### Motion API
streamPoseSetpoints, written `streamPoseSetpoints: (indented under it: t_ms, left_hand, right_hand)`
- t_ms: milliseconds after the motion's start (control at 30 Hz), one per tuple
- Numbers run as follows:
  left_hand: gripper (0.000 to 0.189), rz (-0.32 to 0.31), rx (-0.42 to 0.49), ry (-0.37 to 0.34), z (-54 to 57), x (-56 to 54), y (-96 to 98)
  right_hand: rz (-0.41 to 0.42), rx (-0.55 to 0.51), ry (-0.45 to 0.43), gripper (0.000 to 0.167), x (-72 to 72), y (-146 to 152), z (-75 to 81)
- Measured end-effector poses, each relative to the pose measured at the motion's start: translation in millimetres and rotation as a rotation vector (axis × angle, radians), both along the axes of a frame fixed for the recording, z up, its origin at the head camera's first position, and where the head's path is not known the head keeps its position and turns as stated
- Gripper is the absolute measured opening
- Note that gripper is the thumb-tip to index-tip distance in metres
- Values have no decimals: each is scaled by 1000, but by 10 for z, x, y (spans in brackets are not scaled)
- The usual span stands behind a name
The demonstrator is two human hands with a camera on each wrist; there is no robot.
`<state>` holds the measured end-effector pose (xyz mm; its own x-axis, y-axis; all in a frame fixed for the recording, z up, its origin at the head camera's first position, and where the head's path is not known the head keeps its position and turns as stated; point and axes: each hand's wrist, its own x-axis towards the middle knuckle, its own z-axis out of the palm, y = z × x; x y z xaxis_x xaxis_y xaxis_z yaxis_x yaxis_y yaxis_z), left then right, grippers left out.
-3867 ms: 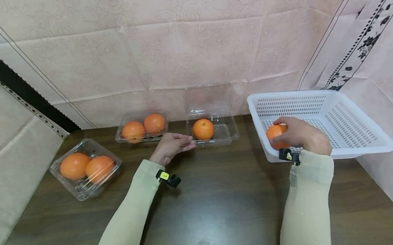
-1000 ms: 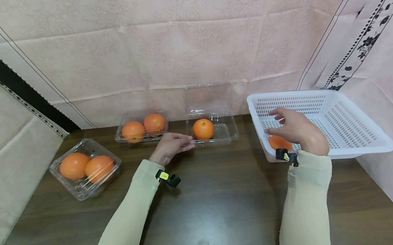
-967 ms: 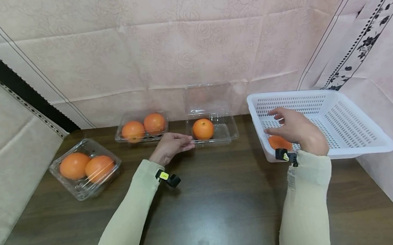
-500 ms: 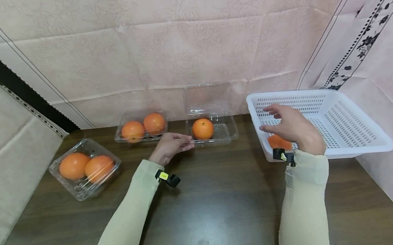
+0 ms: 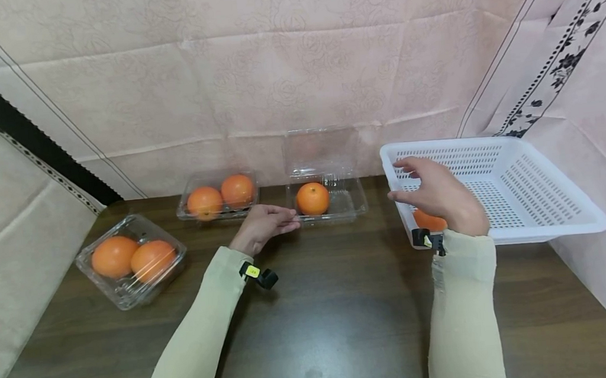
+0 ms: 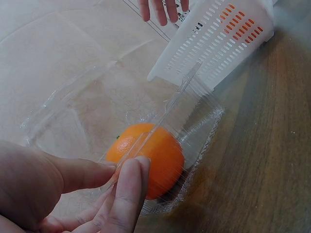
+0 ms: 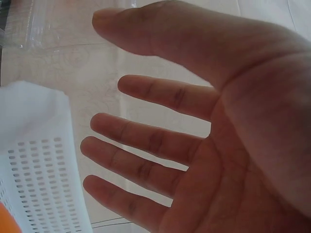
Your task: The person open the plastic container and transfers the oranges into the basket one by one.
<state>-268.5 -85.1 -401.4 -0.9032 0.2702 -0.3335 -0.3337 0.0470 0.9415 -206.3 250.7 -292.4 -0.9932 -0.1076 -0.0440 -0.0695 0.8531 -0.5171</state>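
Note:
My left hand (image 5: 265,227) pinches the near left rim of a clear plastic clamshell box (image 5: 344,205) between thumb and fingers. Its lid stands raised at the back, and one orange (image 5: 313,199) sits in the left part of the box. In the left wrist view the pinched rim (image 6: 146,141) crosses in front of that orange. My right hand (image 5: 439,193) is over the left side of a white plastic basket (image 5: 568,230), fingers spread, holding nothing. Below the palm, another orange (image 5: 427,221) lies in the basket, partly hidden by the hand and wrist camera.
A closed clamshell box (image 5: 190,213) with two oranges stands at the back, left of the open one. Another closed box (image 5: 130,297) with two oranges sits at the far left. Cloth-covered walls (image 5: 294,83) border the brown table (image 5: 314,330) at the back and sides.
My right hand has let go of the orange, leaving it in the basket, and has risen and shifted left with its fingers spreading. My left hand keeps its pinch on the box rim.

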Motion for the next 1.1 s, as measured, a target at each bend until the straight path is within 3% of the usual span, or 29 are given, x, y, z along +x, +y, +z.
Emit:
streamPoseSetpoints:
  t_ms: [1100]
  left_hand:
    - [34,-4,-2,-3,-3,8,-22]
  right_hand:
    - [44,30,43,75,-118,-246,-91]
